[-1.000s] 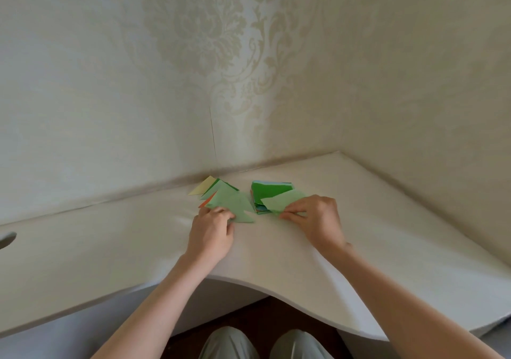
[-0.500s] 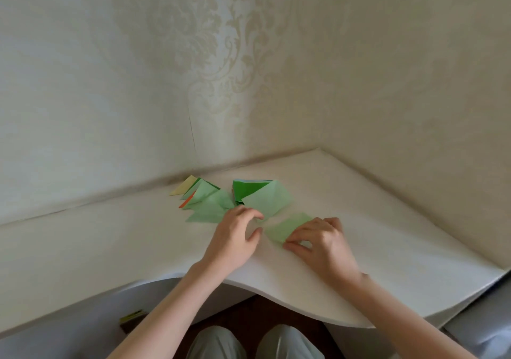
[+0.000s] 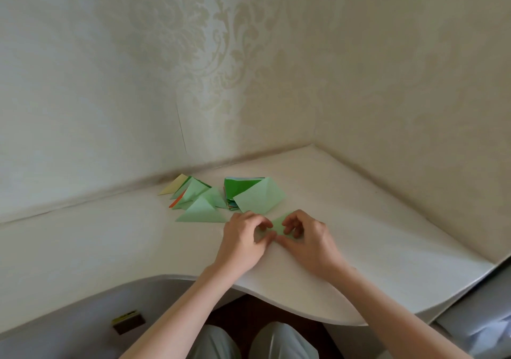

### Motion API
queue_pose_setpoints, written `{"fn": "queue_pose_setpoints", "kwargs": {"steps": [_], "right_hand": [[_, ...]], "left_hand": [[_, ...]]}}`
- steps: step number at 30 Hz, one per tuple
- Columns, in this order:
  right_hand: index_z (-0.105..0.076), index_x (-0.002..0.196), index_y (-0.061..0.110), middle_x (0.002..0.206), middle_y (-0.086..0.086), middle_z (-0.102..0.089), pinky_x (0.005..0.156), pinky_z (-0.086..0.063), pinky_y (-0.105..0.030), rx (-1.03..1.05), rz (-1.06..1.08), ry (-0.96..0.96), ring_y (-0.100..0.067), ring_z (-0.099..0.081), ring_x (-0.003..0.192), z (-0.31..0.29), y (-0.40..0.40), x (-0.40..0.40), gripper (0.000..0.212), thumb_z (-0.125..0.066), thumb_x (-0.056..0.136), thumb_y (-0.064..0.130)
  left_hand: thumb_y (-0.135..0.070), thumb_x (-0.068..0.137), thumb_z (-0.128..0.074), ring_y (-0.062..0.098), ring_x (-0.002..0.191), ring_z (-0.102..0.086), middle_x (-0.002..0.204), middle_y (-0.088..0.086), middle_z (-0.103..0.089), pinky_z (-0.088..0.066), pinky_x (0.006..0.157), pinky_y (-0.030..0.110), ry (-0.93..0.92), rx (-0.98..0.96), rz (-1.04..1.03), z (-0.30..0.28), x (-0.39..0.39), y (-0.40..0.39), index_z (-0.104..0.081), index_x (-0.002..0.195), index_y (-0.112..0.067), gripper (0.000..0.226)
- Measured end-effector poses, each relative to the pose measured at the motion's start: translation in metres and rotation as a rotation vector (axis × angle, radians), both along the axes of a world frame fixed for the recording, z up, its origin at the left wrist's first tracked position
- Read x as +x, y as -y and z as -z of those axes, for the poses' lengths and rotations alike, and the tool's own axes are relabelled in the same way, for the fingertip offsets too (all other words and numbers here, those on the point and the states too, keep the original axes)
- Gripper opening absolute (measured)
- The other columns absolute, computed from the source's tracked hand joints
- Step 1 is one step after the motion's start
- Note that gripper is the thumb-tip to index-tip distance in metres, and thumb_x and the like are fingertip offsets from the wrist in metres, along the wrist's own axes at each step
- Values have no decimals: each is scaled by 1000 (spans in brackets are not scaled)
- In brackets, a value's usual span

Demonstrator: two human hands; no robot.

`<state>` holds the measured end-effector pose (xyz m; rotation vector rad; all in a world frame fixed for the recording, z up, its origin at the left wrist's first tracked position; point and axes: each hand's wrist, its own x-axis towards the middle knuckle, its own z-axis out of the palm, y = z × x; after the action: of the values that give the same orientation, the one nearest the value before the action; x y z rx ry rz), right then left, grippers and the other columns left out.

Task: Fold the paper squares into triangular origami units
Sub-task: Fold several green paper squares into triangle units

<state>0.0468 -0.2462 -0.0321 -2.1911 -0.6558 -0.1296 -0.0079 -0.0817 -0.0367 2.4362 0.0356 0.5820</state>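
Observation:
A light green paper square (image 3: 278, 225) lies on the white desk (image 3: 110, 248) between my hands, mostly covered by them. My left hand (image 3: 243, 244) pinches its left part with curled fingers. My right hand (image 3: 307, 241) pinches its right part, fingertips bent down onto the sheet. Behind them sits a stack of paper squares (image 3: 235, 190), dark green on top, with a creased light green sheet (image 3: 260, 197) leaning over its right side. To the left lies a pile of folded triangles (image 3: 199, 202), mostly light green, with a yellow and an orange one.
The desk fits into a wallpapered corner, walls close behind and to the right. Its curved front edge (image 3: 290, 311) runs just above my knees. A small dark box (image 3: 128, 322) lies low at the left under the desk.
My right hand pulled a light green sheet off the stack toward me. My left hand left the triangle pile and joined it on the sheet. The camera tilted down.

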Motion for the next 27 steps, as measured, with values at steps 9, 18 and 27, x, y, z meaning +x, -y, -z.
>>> {"fn": "queue_pose_setpoints", "kwargs": {"steps": [9,18,27], "right_hand": [[-53,89,32,77,14,-60,76,-45,-26,-111,-28,-223,-2,-50,65,-7,-2,14,35,-80,68,25],[-65,82,32,78,16,-60,72,-42,-14,-173,-102,-196,0,-53,71,-16,3,12,14,-76,75,35],[-56,78,28,77,12,-50,76,-41,-32,-232,-102,-42,-1,-45,70,-14,2,3,13,-54,91,27]], "left_hand": [[-20,77,-74,11,83,-58,77,-13,-64,-48,81,35,-79,-165,37,1,8,-7,-66,83,-30,15],[-18,84,-66,7,95,-58,90,-18,-67,-45,85,23,-9,-168,76,5,-2,-14,-69,91,-32,17],[-4,72,-57,4,104,-50,101,-15,-63,-34,89,9,-6,-154,166,-3,-10,-13,-68,100,-26,37]]}}
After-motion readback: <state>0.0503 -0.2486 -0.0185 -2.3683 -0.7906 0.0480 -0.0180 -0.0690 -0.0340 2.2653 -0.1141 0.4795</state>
